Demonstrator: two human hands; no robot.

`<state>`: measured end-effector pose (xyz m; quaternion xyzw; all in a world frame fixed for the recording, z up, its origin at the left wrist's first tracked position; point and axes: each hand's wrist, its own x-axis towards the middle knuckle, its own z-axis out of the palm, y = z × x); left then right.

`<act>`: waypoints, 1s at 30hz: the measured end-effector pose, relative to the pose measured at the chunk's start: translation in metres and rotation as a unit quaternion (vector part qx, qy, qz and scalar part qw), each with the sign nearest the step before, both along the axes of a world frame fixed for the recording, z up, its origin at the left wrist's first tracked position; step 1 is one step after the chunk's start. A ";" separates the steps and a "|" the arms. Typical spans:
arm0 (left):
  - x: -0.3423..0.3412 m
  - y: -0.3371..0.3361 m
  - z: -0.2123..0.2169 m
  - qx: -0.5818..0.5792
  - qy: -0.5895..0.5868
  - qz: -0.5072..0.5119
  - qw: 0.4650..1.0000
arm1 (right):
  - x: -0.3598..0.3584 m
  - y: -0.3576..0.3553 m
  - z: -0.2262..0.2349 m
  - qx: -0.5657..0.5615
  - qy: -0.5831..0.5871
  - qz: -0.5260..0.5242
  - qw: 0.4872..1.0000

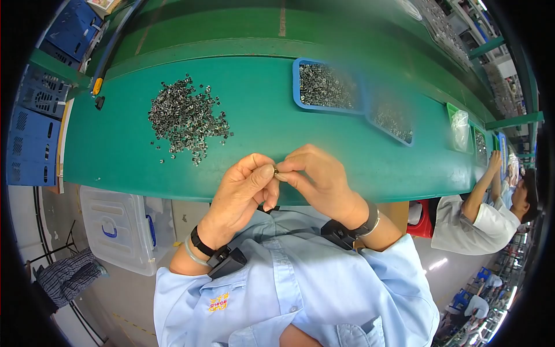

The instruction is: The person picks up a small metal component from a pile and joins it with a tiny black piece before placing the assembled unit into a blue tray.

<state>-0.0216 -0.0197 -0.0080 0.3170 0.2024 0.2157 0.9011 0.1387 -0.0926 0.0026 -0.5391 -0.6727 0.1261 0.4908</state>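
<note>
My left hand [247, 180] and my right hand [317, 177] meet at the front edge of the green table [254, 98], fingertips pinched together. Between them is a small dark metal part [276, 172], mostly covered by the fingers; its exact kind is too small to tell. Beyond my left hand lies a loose pile of small shiny metal pieces [188, 118], with a few strays around it. Farther off, past my right hand, a blue tray [297, 87] holds many similar metal pieces. A second blue tray [388, 134] beside it, also with small pieces, is partly blurred.
Blue crates [34, 139] stand at the far left, near a yellow-handled tool [97, 87]. A clear plastic box [113, 228] sits below the table's left side. On the right, a green tray [452, 110] holds a clear bag [461, 130], and a co-worker [480, 222] sits at the table.
</note>
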 end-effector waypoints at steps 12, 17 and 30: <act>0.004 -0.006 -0.005 -0.003 -0.024 0.004 1.000 | 0.000 -0.005 -0.001 -0.001 0.032 -0.003 0.999; 0.003 -0.005 -0.008 0.004 -0.017 -0.001 1.000 | -0.003 -0.007 -0.003 0.002 0.002 -0.024 1.000; -0.004 0.012 -0.014 -0.026 0.025 0.005 0.999 | 0.061 0.032 0.010 -0.035 -0.112 -0.113 0.987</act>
